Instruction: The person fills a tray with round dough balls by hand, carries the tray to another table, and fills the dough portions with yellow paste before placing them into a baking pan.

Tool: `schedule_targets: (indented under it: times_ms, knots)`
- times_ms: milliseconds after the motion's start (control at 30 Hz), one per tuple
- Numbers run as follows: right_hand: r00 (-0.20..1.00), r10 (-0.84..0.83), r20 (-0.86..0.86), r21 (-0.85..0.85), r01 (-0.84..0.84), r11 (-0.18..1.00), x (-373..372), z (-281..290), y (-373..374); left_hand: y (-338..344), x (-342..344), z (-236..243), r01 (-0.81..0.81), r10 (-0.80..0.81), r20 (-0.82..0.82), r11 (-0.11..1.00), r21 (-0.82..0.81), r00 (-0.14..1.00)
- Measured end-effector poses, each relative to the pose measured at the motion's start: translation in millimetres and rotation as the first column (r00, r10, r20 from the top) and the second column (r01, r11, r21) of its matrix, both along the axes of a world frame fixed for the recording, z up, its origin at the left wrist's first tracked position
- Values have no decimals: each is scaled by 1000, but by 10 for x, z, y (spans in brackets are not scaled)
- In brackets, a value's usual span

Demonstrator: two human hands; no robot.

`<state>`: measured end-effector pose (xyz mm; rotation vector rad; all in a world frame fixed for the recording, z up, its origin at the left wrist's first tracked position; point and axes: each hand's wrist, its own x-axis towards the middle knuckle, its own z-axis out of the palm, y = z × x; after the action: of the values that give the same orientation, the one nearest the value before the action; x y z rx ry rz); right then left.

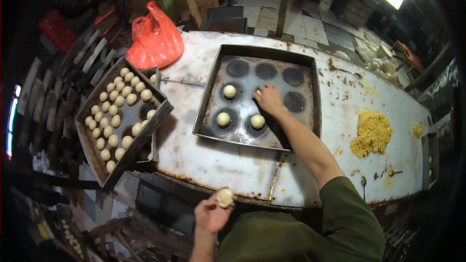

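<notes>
A pale, slightly uneven dough ball (224, 197) rests in the fingers of my left hand (212, 215), held near the table's front edge. My right hand (268, 99) reaches into a square metal baking tray (318, 116), its fingers bent down at the middle of the tray floor. A small pale spot shows by those fingertips; what they hold, if anything, is hidden. Three smooth dough balls sit in the tray: one at the left (229, 91), one at the front left (223, 120) and one at the front middle (257, 122). Dark round marks cover the tray floor.
Left of the tray, a tilted metal tray (162, 111) holds many dough balls and sits over another tray. A red plastic bag (154, 41) stands behind it. At right lie a yellow crumbly mound (372, 133), spoons (363, 184) and scattered crumbs on the white table (208, 165).
</notes>
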<state>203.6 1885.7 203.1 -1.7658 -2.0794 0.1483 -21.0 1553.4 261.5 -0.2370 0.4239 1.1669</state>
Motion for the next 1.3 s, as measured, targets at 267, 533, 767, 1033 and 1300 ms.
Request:
schedule_targets:
  times_ms: [267, 533, 767, 1033, 1300]
  knots:
    - [662, 403, -631, 343, -227, 911, 386, 671, -2397, 321, 1413, -114, 175, -55, -685, 979, 106, 726]
    - [769, -606, -201, 176, 637, 750, 2696, 163, -2858, 62, 2278, -69, 632, -598, -324, 775, -2, 733]
    - [661, -738, -133, 211, 747, 631, 3331, -296, -2713, 40, 2329, -130, 617, -603, -296, 785, -55, 741]
    - [311, -477, -822, -374, 335, 865, 2314, 526, -3230, 572, 2149, -167, 733, -534, -607, 669, 122, 588]
    - [920, -279, -277, 147, 327, 933, 301, 680, -3575, 734, 1469, -463, 682, -581, -393, 705, 195, 713]
